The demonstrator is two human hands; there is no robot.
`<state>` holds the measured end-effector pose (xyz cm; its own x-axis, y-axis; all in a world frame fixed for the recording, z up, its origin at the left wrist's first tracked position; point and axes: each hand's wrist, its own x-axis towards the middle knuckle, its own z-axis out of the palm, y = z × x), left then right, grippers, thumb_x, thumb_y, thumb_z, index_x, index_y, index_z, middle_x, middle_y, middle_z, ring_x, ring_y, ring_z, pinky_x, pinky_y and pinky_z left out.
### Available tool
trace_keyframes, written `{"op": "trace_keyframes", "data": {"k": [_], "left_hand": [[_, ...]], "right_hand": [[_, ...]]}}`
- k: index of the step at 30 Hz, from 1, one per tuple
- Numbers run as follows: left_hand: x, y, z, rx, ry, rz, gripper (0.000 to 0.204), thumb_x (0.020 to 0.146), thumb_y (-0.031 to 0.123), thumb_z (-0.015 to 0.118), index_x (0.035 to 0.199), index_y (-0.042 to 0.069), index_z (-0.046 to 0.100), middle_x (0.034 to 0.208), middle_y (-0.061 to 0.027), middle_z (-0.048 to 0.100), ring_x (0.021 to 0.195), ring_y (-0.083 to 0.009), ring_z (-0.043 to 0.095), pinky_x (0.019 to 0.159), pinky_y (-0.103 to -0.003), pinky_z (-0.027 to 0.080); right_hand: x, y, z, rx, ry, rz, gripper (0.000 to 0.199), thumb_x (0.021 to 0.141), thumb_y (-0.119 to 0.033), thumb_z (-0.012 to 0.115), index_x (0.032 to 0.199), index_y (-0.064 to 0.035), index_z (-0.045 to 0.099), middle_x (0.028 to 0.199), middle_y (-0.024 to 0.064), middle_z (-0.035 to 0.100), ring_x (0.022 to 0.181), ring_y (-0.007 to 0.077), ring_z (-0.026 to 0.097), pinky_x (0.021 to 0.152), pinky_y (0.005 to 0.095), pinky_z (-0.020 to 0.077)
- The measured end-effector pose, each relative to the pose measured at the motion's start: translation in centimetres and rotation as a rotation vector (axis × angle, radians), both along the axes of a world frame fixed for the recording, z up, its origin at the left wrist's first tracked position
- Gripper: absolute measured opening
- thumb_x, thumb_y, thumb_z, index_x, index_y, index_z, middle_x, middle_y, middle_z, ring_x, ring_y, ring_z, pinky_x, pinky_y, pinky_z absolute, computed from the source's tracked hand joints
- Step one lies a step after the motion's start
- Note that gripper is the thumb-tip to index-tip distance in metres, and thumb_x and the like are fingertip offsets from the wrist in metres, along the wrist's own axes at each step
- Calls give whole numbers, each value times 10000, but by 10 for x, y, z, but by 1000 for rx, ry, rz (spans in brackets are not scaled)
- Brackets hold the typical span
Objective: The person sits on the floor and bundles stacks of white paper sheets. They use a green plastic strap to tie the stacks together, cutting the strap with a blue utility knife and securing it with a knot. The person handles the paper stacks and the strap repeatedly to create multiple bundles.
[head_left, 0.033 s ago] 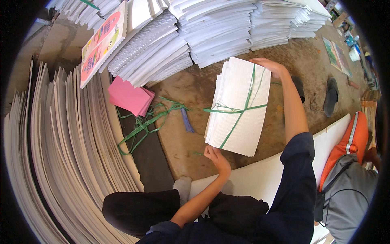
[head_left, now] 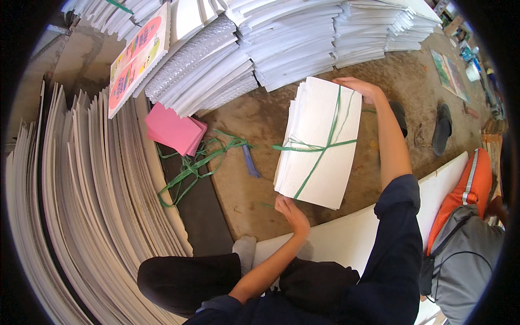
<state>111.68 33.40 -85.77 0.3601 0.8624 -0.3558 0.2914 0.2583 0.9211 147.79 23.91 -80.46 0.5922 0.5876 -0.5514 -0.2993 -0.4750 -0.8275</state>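
A thick bundle of white ribbed cardboard sheets (head_left: 325, 176) stands tilted on the brown floor in front of me. Green plastic string (head_left: 327, 147) crosses over its top face and is tied near the middle. My right hand (head_left: 362, 90) grips the far right corner, with the thumb side along the edge and the other fingers partly hidden. At the near left corner, the fingers of my left hand (head_left: 292, 214) are curled against the bundle's lower edge. A short end of green string shows beside that hand.
Stacks of white sheets (head_left: 292, 49) line the far side. Tall cardboard sheets (head_left: 116, 184) stand on the left. Pink cards (head_left: 172, 125), loose green string (head_left: 196, 169) and a blue strip (head_left: 251, 162) lie nearby. Right: dark sandals (head_left: 442, 130), another person in grey (head_left: 468, 265).
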Motion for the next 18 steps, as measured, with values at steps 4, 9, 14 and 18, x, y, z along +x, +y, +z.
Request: {"op": "trace_keyframes", "data": {"k": [4,9,14,18], "left_hand": [[1,1,-6,-623,-205,259,551,861,534,383,1230,147,249,1204,-83,330,1077,-211,358,927,-366,299],[-6,16,-44,-925,-449,109,656,834,605,335,1297,150,243,1343,-58,271,1236,-247,267,997,-415,247],[0,1,-72,-792,-275,-41,645,851,564,321,1307,110,276,1327,-85,328,1199,-265,351,981,-397,311],[7,2,-73,-815,-266,-89,639,853,556,320,1306,105,283,1317,-90,344,1184,-266,370,970,-395,327]], "right_hand": [[5,-6,-22,165,266,-52,640,825,-512,490,1283,-74,400,1279,117,436,1175,185,417,899,317,408],[-22,0,-23,-123,280,-151,670,818,-528,487,1274,-46,396,1265,126,439,1144,197,442,882,325,420],[-21,-12,-40,-36,295,-184,658,821,-523,485,1268,-47,401,1258,124,444,1138,197,444,882,324,416],[-21,-26,-44,-19,300,-218,648,824,-518,483,1263,-48,406,1252,122,448,1134,196,445,883,322,413]]}}
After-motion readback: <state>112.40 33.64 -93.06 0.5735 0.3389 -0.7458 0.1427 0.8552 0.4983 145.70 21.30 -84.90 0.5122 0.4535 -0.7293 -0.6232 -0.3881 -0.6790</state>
